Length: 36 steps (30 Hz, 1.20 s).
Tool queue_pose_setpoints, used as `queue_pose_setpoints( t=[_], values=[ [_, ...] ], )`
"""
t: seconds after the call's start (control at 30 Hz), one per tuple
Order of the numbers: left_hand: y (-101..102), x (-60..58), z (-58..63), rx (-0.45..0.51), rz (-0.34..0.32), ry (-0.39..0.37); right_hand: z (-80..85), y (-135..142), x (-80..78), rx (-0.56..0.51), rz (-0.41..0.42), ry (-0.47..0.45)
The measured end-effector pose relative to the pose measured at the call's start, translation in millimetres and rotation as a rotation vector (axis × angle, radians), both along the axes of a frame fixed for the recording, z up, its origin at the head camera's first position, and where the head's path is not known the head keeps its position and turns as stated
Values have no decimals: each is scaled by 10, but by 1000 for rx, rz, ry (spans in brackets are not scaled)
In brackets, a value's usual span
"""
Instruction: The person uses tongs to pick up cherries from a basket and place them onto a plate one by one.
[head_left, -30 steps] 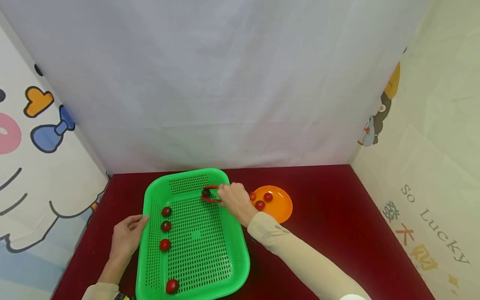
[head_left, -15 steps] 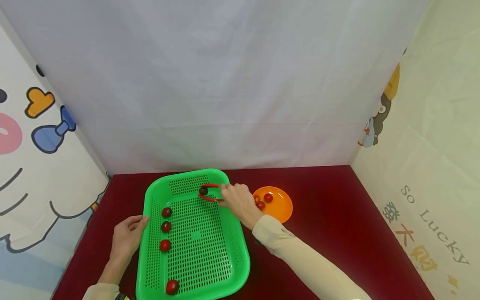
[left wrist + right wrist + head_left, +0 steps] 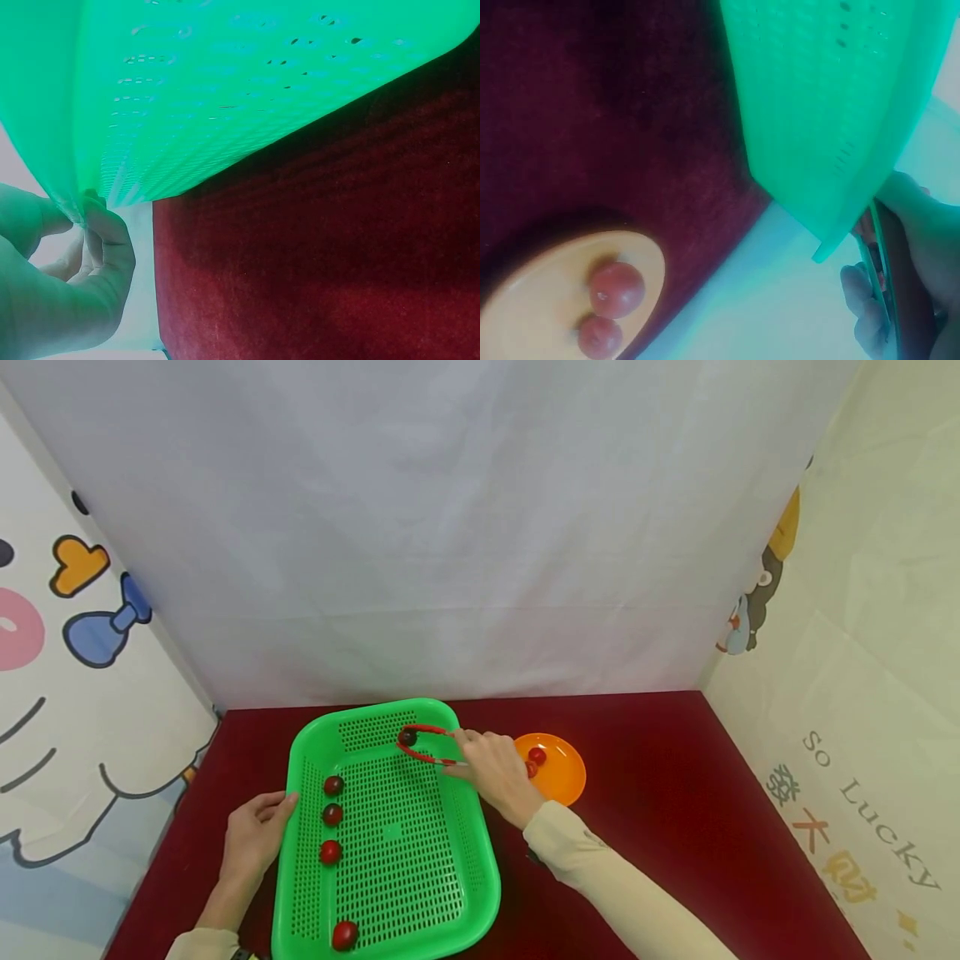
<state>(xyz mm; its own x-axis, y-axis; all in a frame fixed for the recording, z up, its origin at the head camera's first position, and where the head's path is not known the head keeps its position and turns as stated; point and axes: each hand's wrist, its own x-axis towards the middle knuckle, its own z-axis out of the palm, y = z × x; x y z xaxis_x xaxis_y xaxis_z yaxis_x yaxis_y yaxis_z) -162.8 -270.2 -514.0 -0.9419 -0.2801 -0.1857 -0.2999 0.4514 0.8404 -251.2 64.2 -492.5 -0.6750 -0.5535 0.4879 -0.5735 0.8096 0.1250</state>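
On the red table, the green basket is steadied by the left hand, fingers curled on its left rim. The right hand squeezes red tongs pointing left, pinching a tomato over the basket's far edge; the orange plate lies just right.

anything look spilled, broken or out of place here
Nothing stands out. The green basket sits flat on the red table, four tomatoes inside it and two on the orange plate, none spilled. The right hand holds red tongs around a dark tomato; the left hand steadies the basket's edge.
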Motion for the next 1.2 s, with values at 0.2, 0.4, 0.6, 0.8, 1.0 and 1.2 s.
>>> queue_pose_setpoints(
  t=[0.2,0.4,0.6,0.8,1.0,1.2],
  values=[
    [-3,-1,-2,1,4,-2,-55,107,41,-117,46,20],
    [-7,7,-3,6,1,-2,-87,194,82,-198,62,67],
    [-13,7,-16,7,6,5,-143,276,101,-263,68,120],
    [-17,4,-27,4,10,9,-177,372,117,-334,97,133],
    [-15,4,-22,1,8,12,-202,491,142,-414,92,114],
    [-2,0,-9,-2,6,12,-201,608,193,-463,67,69]
  ],
)
